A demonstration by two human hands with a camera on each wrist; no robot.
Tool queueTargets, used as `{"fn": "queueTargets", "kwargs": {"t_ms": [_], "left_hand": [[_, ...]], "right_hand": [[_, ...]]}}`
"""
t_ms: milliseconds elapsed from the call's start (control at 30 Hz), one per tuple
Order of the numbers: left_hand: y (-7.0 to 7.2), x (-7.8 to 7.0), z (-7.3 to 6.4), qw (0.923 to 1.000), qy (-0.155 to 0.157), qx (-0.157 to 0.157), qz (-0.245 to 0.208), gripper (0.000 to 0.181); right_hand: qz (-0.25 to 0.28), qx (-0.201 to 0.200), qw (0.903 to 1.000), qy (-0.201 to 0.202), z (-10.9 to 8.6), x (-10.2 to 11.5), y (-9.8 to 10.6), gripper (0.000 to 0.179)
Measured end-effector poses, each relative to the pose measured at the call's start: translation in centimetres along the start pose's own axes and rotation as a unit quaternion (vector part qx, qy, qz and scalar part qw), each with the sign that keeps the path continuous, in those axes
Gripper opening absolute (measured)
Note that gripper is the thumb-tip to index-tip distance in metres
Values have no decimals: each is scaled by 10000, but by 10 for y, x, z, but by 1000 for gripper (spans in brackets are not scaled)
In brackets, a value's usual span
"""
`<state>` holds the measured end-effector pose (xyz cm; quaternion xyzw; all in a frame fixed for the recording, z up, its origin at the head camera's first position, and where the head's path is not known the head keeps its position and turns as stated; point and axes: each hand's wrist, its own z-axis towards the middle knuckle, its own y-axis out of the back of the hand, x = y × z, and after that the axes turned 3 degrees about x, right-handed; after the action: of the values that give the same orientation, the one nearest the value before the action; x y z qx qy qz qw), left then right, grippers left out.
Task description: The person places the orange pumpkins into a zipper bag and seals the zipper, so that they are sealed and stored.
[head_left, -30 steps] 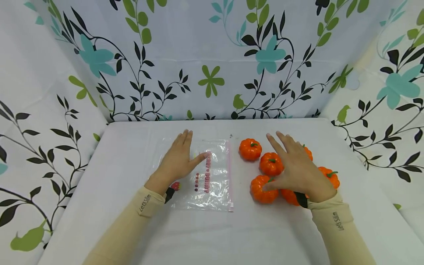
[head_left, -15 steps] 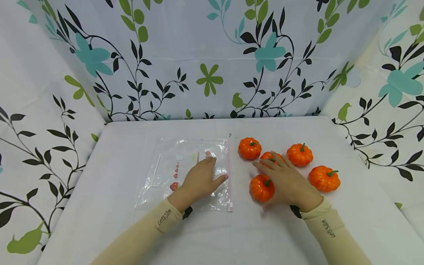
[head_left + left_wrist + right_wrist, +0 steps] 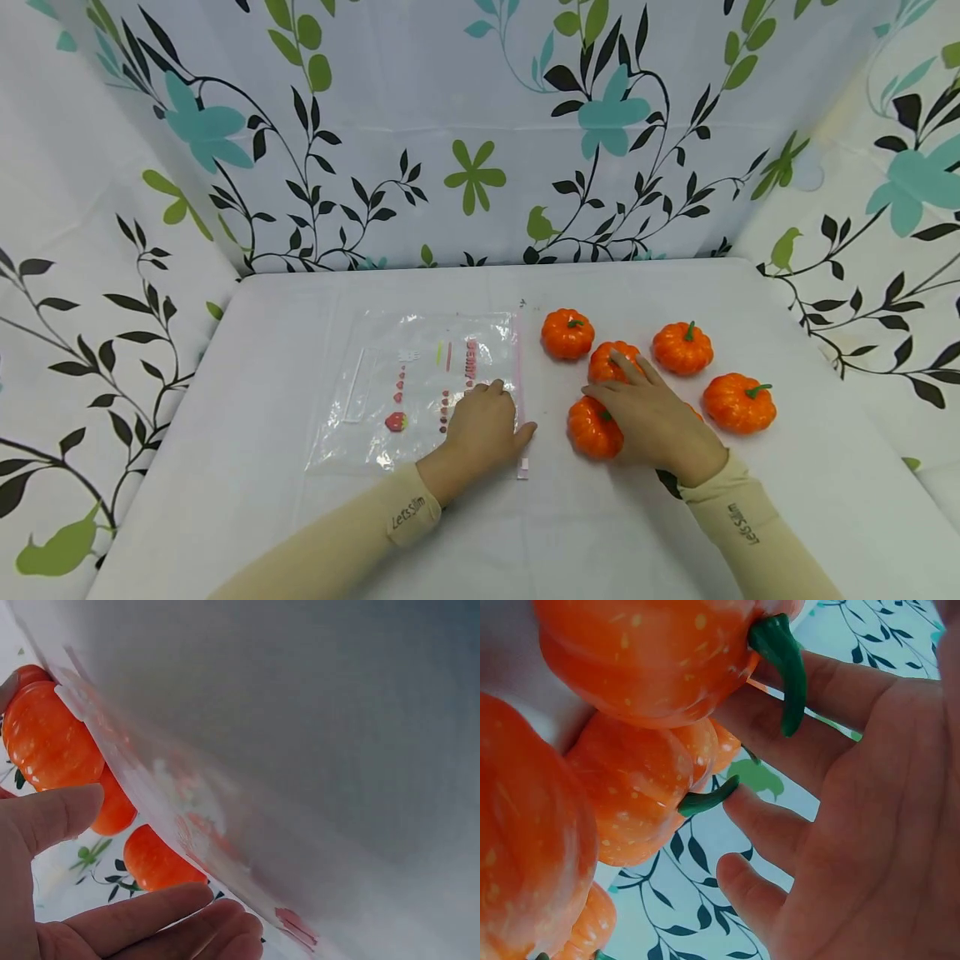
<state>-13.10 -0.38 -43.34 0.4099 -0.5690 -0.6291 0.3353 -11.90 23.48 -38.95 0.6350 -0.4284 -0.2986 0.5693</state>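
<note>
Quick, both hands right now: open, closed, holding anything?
Left hand: loosely curled, resting on the bag by its zip edge, gripping nothing.
Right hand: open, fingers laid over the pumpkins, none gripped.

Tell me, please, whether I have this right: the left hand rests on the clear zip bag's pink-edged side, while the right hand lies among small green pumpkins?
Not quite: the pumpkins are orange, with green stems, as the head view shows. The left hand does rest on the clear zip bag's pink-edged side, and the right hand lies among them.
</note>
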Motion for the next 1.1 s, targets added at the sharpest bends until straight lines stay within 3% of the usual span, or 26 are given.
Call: {"fn": "queueTargets", "kwargs": {"t_ms": [167,233,367,500,733,933,1100], "left_hand": [[-2,-6,2,9975,-150,-11,685,49],[-2,-7,2,9969,-158,66,765,46],[1,-8,2,9973,-102,99,723,31],[2,-3,2,9975,-95,-79,695,18],[12,12,0,9993,-68,-226,284,28],[22,23,-5,9959,-184,-880,87,37],[23,28,-9,9865,-381,-1588,138,43]], "right_hand": [[-65,-72,10000,-11,-1,2,0,80],[-79,-80,9999,-1,-2,3,2,81],[-72,-232,9996,156,-3,3,4,83],[74,-425,9983,384,-3,5,6,84],[599,-487,9965,322,3,10,8,86],[1203,-582,9909,-152,10,18,7,83],[1766,-958,9793,-262,22,25,3,87]]}}
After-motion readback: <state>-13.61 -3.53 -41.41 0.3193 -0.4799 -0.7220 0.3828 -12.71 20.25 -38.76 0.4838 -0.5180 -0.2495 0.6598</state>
